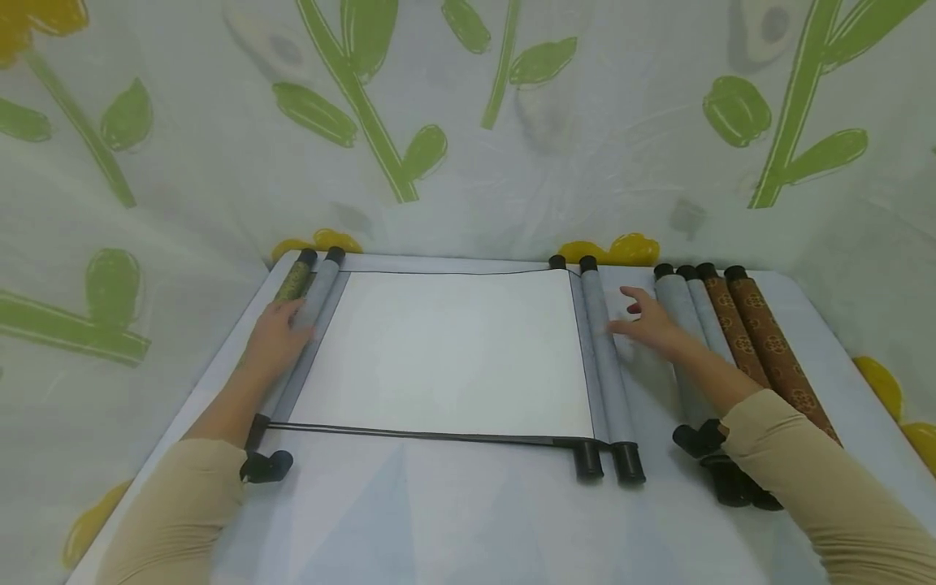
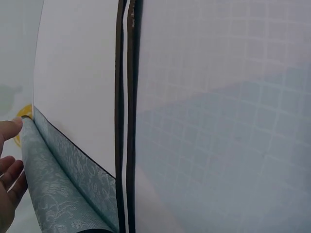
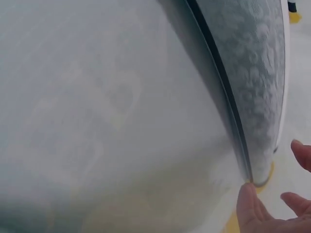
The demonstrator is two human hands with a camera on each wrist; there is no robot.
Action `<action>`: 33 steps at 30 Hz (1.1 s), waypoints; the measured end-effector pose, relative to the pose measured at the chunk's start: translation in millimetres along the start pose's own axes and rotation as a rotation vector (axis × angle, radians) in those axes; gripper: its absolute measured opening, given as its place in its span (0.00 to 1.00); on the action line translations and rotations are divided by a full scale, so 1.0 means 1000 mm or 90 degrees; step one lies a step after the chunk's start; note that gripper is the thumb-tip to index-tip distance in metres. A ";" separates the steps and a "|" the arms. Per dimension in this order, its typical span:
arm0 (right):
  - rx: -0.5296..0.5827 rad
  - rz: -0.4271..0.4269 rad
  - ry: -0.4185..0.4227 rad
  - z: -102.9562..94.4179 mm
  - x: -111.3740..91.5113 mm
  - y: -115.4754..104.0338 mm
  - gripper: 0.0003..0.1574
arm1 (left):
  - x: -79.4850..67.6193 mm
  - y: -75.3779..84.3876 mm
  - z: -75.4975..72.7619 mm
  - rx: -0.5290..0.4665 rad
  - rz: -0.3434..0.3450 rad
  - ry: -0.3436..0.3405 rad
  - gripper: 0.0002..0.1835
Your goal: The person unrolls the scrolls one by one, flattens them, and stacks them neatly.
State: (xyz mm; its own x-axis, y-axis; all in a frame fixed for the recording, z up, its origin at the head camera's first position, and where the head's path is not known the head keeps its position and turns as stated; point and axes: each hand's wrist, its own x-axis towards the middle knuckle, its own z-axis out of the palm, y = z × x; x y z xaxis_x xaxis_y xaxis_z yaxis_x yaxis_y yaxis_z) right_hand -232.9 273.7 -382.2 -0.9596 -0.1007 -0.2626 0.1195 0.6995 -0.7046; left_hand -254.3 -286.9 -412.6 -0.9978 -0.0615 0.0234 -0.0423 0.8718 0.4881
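A hanging scroll with a blank white sheet [image 1: 453, 349] and grey-blue patterned borders lies unrolled on the table. Over the two rolls at its left, one green [image 1: 296, 280] and one grey-blue [image 1: 318, 292], is my left hand [image 1: 276, 337]. Its thumb and fingertips come right at the grey-blue roll [image 2: 58, 179] in the left wrist view. My right hand [image 1: 651, 325], fingers spread and slightly bent, hovers just right of the grey-blue roll [image 1: 608, 357] at the sheet's right side. Nothing is between those fingers [image 3: 248, 201] in the right wrist view.
At the right, under and beside my right forearm, several rolled scrolls lie side by side: grey-blue ones [image 1: 680, 309] and brown ones with a flower pattern [image 1: 778, 345]. Their black knobs face front and back. A pale curtain [image 1: 497, 195] with plant prints stands behind the white table [image 1: 453, 520].
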 end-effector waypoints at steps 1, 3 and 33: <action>-0.012 0.000 0.002 -0.003 -0.002 0.000 0.51 | 0.001 0.000 0.000 -0.008 0.000 0.006 0.34; -0.039 -0.002 0.007 -0.010 -0.007 -0.001 0.52 | 0.002 -0.001 0.000 -0.013 0.002 0.009 0.35; -0.168 -0.032 0.057 -0.058 -0.057 0.038 0.55 | -0.018 0.056 0.006 -0.108 0.084 -0.061 0.47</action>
State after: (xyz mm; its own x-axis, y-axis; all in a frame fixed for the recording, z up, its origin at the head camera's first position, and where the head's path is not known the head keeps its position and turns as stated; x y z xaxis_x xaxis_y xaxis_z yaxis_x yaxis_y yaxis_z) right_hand -188.5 346.9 -356.2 -0.9828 -0.0844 -0.1642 0.0128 0.8562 -0.5166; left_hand -238.9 -234.0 -390.3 -0.9947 0.1012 0.0173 0.0897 0.7750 0.6256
